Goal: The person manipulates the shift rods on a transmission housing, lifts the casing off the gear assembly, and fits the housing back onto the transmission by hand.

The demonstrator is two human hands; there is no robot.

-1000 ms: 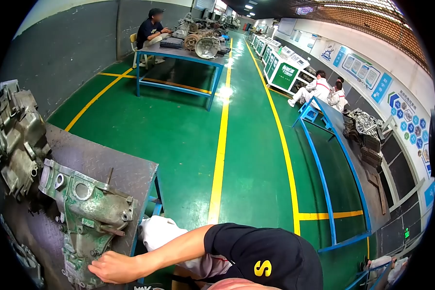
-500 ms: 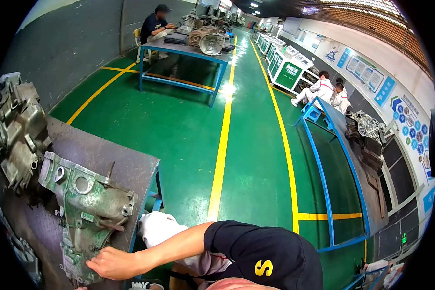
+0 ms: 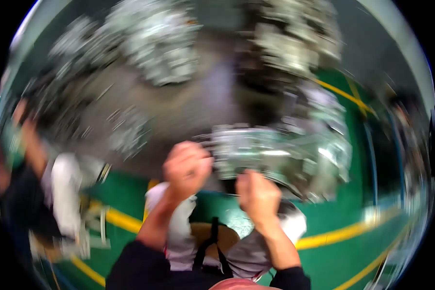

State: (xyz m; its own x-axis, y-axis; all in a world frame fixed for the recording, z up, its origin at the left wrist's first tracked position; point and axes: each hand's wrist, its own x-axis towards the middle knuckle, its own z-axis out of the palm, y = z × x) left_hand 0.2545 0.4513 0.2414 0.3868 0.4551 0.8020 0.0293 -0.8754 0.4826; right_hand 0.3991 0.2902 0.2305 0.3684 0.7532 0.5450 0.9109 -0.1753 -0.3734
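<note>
A metal gearbox housing point(image 3: 256, 157) with green staining lies on the table in front of me, blurred by motion. My left hand point(image 3: 187, 166) is beside its left end, fingers curled closed. At the housing's near edge is my right hand point(image 3: 258, 195), also closed, with its fingertips close to or touching the metal. Whatever either hand may hold is too smeared or hidden to make out.
More metal castings point(image 3: 154, 41) stand at the far side of the dark table point(image 3: 193, 101), with another large casting point(image 3: 295, 38) at the back right. Smaller parts point(image 3: 128, 130) lie left. A co-worker in a dark top point(image 3: 26, 183) sits at the left.
My view has swung from the aisle on the right round to the table and down, blurring the scene. Both hands now show at the housing; before, mainly the right was visible there.
</note>
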